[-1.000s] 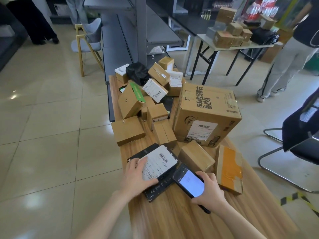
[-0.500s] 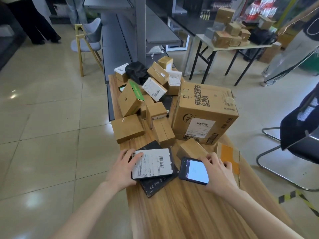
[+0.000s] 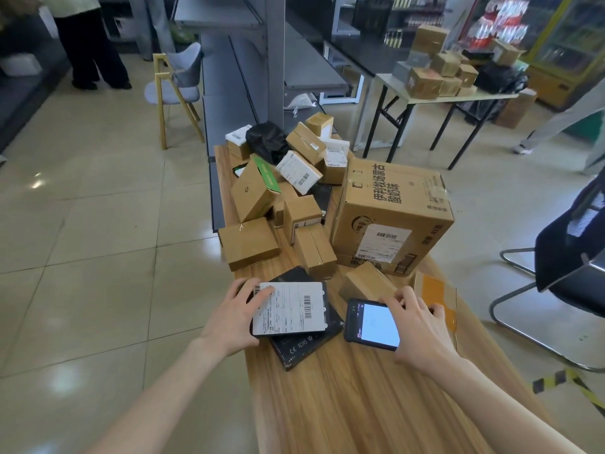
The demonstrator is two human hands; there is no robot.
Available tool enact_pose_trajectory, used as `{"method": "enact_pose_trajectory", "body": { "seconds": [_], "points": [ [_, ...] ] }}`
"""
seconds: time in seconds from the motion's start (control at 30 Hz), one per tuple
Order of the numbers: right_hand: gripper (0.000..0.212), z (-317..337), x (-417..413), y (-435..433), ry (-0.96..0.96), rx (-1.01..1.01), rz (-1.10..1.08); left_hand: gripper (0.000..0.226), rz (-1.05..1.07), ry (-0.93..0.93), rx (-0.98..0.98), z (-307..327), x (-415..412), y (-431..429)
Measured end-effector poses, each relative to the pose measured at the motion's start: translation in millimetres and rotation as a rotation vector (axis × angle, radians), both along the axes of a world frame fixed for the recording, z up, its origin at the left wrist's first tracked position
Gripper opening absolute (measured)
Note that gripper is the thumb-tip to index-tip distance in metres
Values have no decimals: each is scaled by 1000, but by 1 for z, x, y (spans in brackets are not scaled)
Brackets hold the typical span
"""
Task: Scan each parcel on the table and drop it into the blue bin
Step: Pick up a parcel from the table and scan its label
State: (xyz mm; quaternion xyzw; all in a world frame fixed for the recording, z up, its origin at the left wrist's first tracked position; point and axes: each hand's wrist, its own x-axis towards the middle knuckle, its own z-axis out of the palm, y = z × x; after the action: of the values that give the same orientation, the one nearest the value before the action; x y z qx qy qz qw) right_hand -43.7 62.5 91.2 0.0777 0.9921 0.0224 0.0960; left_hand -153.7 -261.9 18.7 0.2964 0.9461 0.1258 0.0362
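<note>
Parcel [image 3: 289, 309] gripped left hand [image 3: 229, 319], scanner [image 3: 373, 324] right hand [image 3: 422, 329]

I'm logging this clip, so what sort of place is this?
Probably a shop doubling as a parcel point: labelled parcels heaped on the wooden table, more boxes on a folding table, a drinks fridge behind.

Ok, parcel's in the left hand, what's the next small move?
Probably swing the phone in the right hand over the black parcel held by the left hand: its barcode label faces up, and the lit phone sits beside it, not over it.
</note>
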Motion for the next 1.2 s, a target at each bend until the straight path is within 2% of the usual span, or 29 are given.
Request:
{"method": "enact_pose_trajectory", "body": {
  "seconds": [0.27,0.5,0.73,1.0,1.2],
  "points": [
    [97,5,13,-10,8,-92,58,98,104,32,-11,8,37,-23],
    [101,0,28,-39,-3,-396,163,99,395,31,41,15,122,-63],
    [101,-20,71,-104,-41,-566,362,99,862,-31,193,21,293,-107],
    [98,-36,150,-206,-221,-615,674,105,1354,-105,139,22,520,-132],
    [93,-40,222,-286,-395,-644,881,111,1727,-212,130,22,658,-137]
  ]
}}
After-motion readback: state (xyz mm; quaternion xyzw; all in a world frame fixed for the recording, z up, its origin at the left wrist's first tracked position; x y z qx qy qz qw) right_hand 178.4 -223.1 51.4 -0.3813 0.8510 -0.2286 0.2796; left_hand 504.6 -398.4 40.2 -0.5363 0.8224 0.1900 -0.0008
